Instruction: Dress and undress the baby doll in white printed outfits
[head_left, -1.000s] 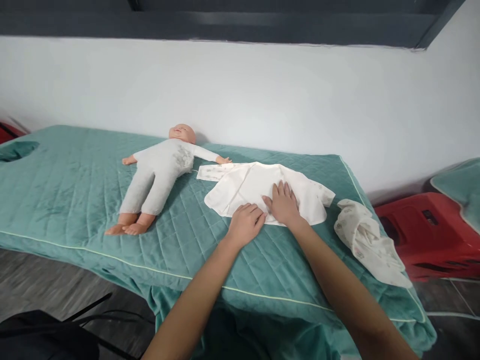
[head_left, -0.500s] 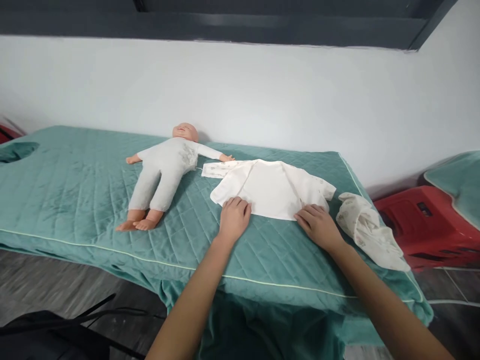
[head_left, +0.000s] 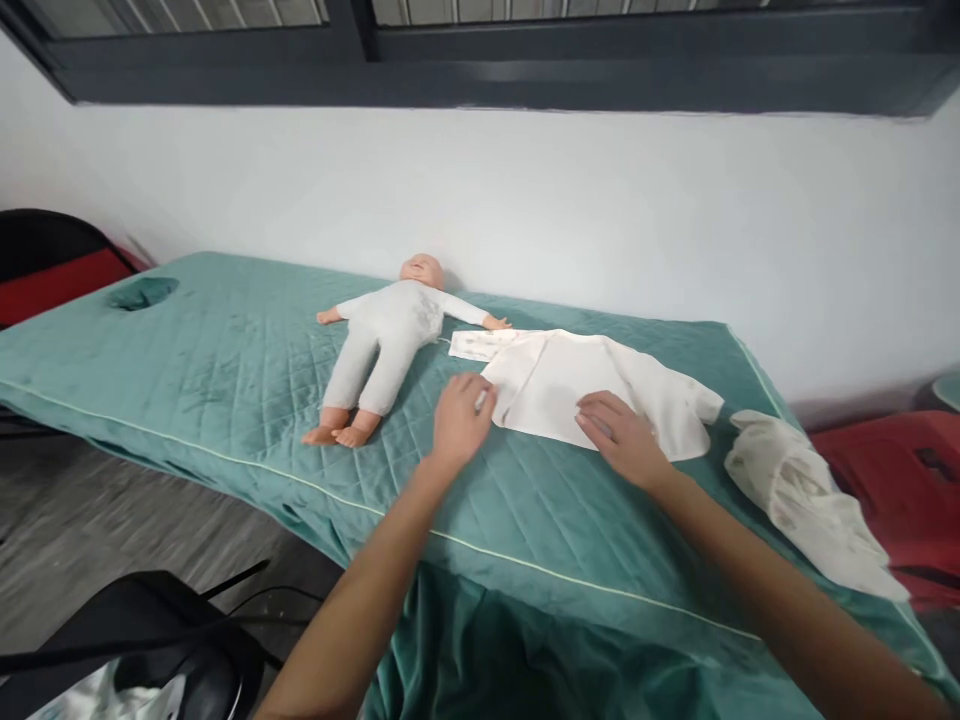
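Observation:
A white baby shirt (head_left: 559, 385) lies spread flat on the green quilted bed cover, its small-print left sleeve stretched toward the doll. My left hand (head_left: 463, 420) is just beside the shirt's left front edge, with a gap between thumb and curved fingers and nothing in it. Over the lower middle of the shirt is my right hand (head_left: 624, 438), fingers loosely bent and thumb apart, holding nothing; whether it touches the cloth I cannot tell. To the left, a baby doll (head_left: 397, 322) in a white bodysuit lies on its back, one hand near the sleeve's end.
Bunched white printed cloth (head_left: 806, 500) lies at the bed's right end. The green bed (head_left: 225, 380) has a face hole at its far left. Red chairs (head_left: 892, 480) stand beyond the right end. A black chair (head_left: 142, 640) with a cable is at lower left.
My view has turned left, so everything appears farther right. Both hands have come away from the shirt's lower edge and shifted left relative to it.

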